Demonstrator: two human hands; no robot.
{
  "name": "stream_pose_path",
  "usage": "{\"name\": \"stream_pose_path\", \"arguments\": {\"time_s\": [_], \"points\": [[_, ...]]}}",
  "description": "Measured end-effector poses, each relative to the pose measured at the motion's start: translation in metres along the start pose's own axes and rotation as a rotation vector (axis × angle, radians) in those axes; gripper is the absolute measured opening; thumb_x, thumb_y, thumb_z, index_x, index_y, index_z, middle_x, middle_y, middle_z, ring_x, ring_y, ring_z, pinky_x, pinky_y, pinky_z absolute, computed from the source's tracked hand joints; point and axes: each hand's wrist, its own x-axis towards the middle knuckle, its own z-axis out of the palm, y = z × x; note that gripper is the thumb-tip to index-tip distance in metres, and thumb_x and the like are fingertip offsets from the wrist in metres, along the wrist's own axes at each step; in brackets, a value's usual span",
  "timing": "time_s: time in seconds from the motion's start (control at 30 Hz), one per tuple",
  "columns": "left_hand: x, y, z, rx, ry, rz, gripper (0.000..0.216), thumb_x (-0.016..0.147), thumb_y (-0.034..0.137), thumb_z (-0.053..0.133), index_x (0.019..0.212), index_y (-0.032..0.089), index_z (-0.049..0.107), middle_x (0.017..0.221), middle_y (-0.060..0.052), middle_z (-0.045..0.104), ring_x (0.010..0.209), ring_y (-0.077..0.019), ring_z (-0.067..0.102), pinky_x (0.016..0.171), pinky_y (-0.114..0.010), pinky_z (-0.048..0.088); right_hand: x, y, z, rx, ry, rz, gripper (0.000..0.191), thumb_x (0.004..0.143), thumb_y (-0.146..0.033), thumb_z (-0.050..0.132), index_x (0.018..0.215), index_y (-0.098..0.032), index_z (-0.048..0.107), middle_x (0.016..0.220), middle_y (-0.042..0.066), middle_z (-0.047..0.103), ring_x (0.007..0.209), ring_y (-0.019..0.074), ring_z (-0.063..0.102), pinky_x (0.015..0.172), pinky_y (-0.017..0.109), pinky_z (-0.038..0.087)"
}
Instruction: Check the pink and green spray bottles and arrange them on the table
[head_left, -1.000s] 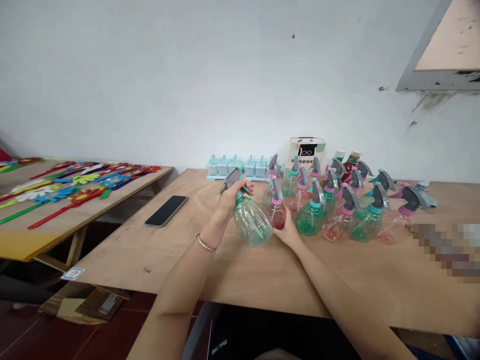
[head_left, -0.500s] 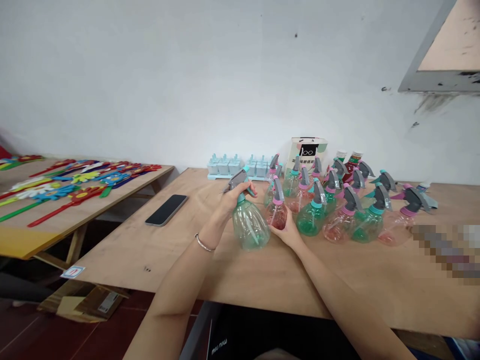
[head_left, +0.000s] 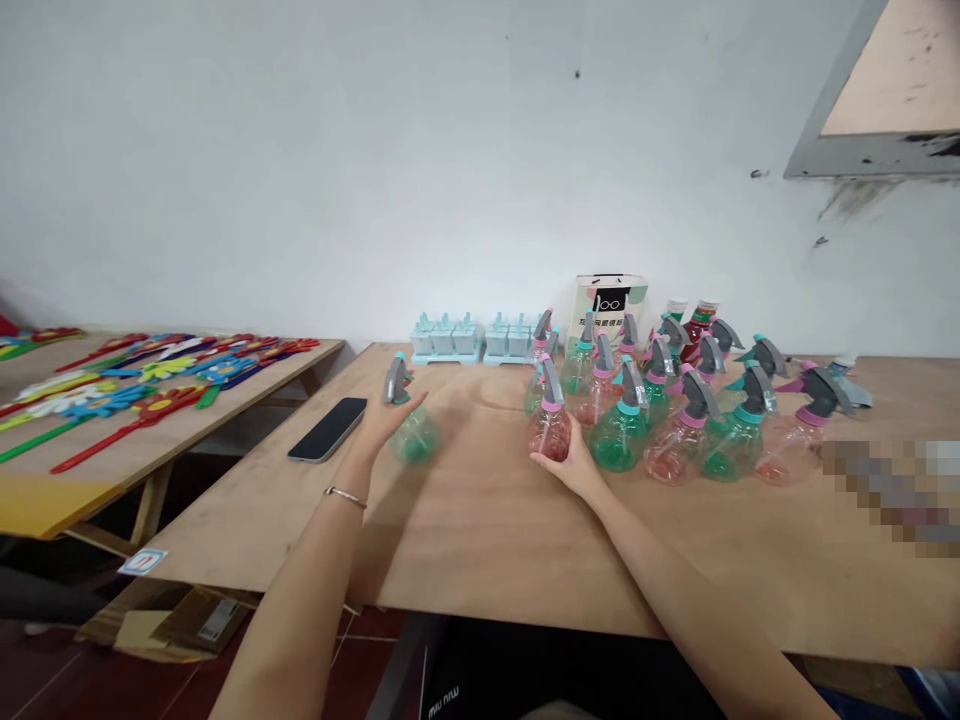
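My left hand [head_left: 385,422] is at the neck of a green spray bottle [head_left: 414,438], whose grey trigger head stands above the fingers. This bottle is a little blurred, and its base is at or close to the tabletop; the hand covers its neck. My right hand [head_left: 574,465] curls round the lower body of a pink spray bottle [head_left: 550,432] with a pink collar and grey head, upright on the table. Just right of that hand stands another green spray bottle [head_left: 619,440] with a turquoise collar.
Several more pink and green spray bottles [head_left: 679,450] crowd the right of the wooden table [head_left: 480,540]. Behind are light-blue ice-pop moulds [head_left: 446,340], a printed box [head_left: 609,305] and a red bottle [head_left: 699,325]. A phone [head_left: 328,430] lies left. Colourful hand-shaped toys [head_left: 142,415] cover another table.
My left hand has carried the green spray bottle leftward and down, away from the pink one and toward the phone. The right hand stays on the pink spray bottle.
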Motion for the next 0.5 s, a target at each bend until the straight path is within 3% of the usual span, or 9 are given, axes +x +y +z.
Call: {"name": "stream_pose_path", "arguments": {"time_s": [0.13,0.23,0.37,0.5], "points": [[-0.022,-0.016,-0.007,0.222,-0.004,-0.135,0.072,0.066,0.056,0.075,0.121,0.018,0.049,0.114,-0.015,0.068,0.107,-0.0313,0.066,0.091,-0.043,0.051,-0.001,-0.001,0.0,0.008,-0.017,0.017,0.103,0.069,-0.05,0.08,0.149,-0.024,0.022,0.15,0.017,0.045,0.138,0.0311,0.048,0.116,0.053,0.037],[-0.023,-0.022,-0.013,0.437,0.0,-0.138,0.069,0.071,0.063,0.071,0.119,0.018,0.049,0.12,-0.018,0.066,0.116,-0.0368,0.062,0.094,-0.047,0.049,-0.001,-0.004,-0.001,0.03,-0.018,0.01,0.101,0.069,-0.048,0.08,0.149,-0.025,0.022,0.149,0.016,0.046,0.137,0.0303,0.049,0.116,0.053,0.037],[0.014,-0.03,-0.014,0.702,-0.009,-0.124,0.063,0.079,0.065,0.063,0.117,0.015,0.055,0.121,-0.023,0.065,0.119,-0.0434,0.059,0.097,-0.053,0.046,-0.003,-0.008,0.001,0.037,-0.012,0.002,0.102,0.069,-0.047,0.08,0.149,-0.025,0.02,0.152,0.017,0.043,0.14,0.03,0.046,0.119,0.052,0.034],[0.069,-0.042,-0.002,0.589,0.008,-0.167,0.064,0.081,0.058,0.065,0.122,0.011,0.051,0.124,-0.026,0.062,0.118,-0.0389,0.06,0.097,-0.047,0.045,-0.007,-0.011,0.004,0.059,-0.032,0.028,0.107,0.067,-0.049,0.083,0.149,-0.024,0.017,0.15,0.018,0.044,0.14,0.0309,0.046,0.118,0.055,0.034]]}}
